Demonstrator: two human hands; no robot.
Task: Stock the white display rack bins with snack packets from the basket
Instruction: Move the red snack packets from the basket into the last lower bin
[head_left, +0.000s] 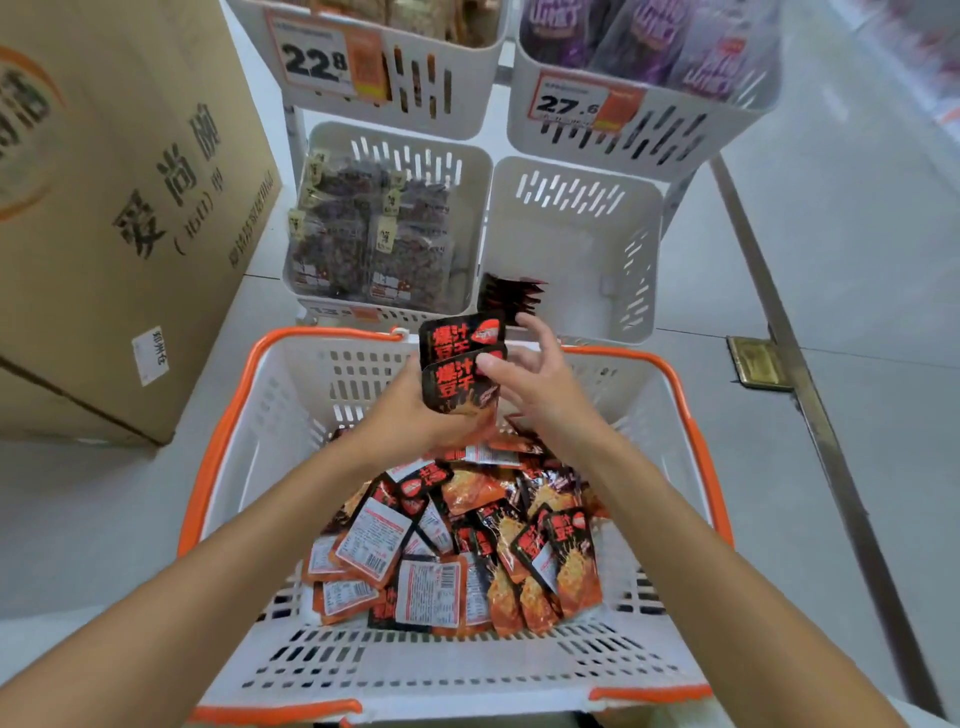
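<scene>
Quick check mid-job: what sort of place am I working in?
Most likely a supermarket or snack shop aisle. The white rack bins carry printed price tags, a shopping basket holds loose snack packets, and a shipping carton stands beside the rack.

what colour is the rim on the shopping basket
Orange. The rim runs around the white slotted plastic basket. It shows best in the head view.
</scene>
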